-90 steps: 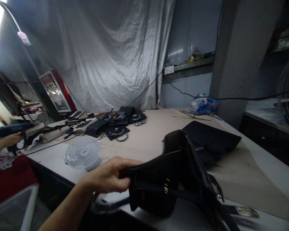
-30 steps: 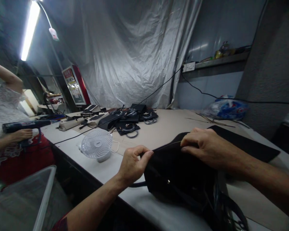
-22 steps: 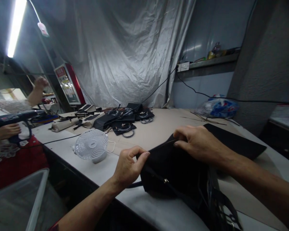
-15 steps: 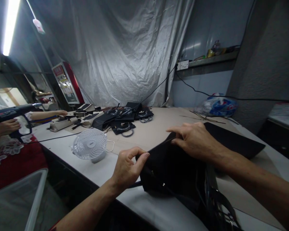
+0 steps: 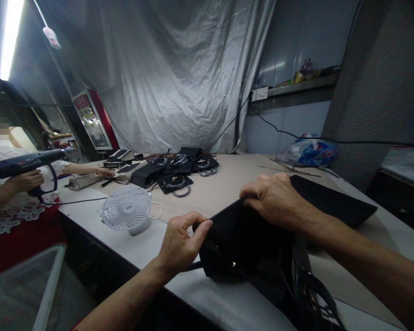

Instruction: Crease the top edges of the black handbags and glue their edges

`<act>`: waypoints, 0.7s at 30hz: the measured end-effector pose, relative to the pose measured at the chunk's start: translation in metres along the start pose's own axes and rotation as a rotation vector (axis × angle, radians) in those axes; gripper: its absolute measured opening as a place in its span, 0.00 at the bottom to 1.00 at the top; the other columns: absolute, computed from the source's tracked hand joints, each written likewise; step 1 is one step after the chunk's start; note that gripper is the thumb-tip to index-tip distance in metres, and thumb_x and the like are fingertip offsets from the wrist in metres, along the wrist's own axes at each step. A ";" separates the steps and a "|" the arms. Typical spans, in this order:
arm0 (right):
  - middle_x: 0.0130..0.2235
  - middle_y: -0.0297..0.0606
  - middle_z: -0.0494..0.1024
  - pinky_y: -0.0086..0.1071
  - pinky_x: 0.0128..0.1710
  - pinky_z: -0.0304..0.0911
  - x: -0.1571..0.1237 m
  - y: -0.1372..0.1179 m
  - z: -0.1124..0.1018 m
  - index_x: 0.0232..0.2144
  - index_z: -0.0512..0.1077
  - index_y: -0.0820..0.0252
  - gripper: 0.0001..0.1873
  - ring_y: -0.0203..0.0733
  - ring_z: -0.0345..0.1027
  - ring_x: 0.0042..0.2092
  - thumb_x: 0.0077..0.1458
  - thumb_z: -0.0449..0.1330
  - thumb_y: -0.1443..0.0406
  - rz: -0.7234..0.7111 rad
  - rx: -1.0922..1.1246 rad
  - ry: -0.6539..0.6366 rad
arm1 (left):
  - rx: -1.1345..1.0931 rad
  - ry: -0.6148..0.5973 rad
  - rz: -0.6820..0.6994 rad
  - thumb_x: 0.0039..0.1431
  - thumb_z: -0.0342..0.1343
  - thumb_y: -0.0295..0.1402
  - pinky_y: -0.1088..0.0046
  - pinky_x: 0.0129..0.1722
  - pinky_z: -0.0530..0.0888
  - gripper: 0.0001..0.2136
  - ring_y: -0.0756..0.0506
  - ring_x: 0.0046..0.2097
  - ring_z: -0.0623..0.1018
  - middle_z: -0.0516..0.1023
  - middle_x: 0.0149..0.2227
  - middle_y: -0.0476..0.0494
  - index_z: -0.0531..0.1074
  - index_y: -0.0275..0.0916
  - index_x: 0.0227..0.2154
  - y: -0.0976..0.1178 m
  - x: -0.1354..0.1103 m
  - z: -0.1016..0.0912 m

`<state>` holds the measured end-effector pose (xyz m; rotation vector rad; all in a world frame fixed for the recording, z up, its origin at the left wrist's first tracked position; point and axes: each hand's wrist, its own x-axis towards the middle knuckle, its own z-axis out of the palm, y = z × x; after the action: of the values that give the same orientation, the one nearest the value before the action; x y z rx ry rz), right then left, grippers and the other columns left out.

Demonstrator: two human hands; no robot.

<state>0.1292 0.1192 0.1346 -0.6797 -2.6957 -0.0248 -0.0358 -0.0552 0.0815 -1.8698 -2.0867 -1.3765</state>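
Note:
A black handbag (image 5: 227, 248) lies at the near edge of the table, its mouth held apart and its inside dark. My left hand (image 5: 184, 236) pinches the left corner of the bag's rim between thumb and fingers. Farther along that same edge, my right hand (image 5: 271, 197) is closed on the rim, with its fingertips partly hidden. Straps and metal fittings (image 5: 313, 285) hang at the bag's near right side. A flat black panel (image 5: 331, 200) extends behind my right forearm; whether it joins the bag I cannot tell.
A white fan (image 5: 127, 209) stands left on the table (image 5: 224, 181). Behind it lie several black bags (image 5: 174, 184) and pale pieces (image 5: 84, 181). A co-worker's hand (image 5: 27, 180) holds a heat gun (image 5: 24, 163). A translucent bin (image 5: 50, 280) sits below left; a plastic bundle (image 5: 312, 151) is back right.
My right hand's fingers have closed down onto the rim, the extended forefinger now curled. At left, the co-worker has moved the heat gun rightward and reached farther over the pale pieces.

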 end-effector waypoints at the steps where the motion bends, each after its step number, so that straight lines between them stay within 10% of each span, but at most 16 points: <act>1: 0.30 0.32 0.78 0.40 0.41 0.42 0.000 0.000 0.000 0.29 0.78 0.50 0.09 0.42 0.64 0.39 0.54 0.58 0.67 0.002 -0.009 -0.002 | 0.005 -0.014 -0.001 0.60 0.53 0.34 0.78 0.30 0.67 0.11 0.52 0.27 0.72 0.74 0.23 0.50 0.73 0.36 0.25 0.001 0.003 -0.002; 11: 0.26 0.34 0.76 0.40 0.41 0.41 -0.001 -0.006 0.000 0.26 0.76 0.53 0.09 0.42 0.63 0.39 0.52 0.57 0.69 -0.008 -0.010 0.016 | 0.282 -0.414 0.116 0.49 0.60 0.36 0.73 0.30 0.67 0.10 0.45 0.31 0.76 0.80 0.29 0.47 0.79 0.40 0.35 0.034 0.088 0.013; 21: 0.32 0.35 0.76 0.37 0.41 0.47 -0.013 0.032 -0.014 0.35 0.75 0.55 0.07 0.42 0.65 0.38 0.52 0.60 0.65 0.090 0.030 0.057 | 0.256 -0.427 0.109 0.52 0.56 0.32 0.74 0.29 0.64 0.07 0.47 0.31 0.75 0.79 0.28 0.48 0.79 0.40 0.31 0.030 0.089 0.016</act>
<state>0.1595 0.1406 0.1410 -0.7780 -2.6027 0.0192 -0.0285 0.0218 0.1370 -2.2683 -2.1572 -0.6903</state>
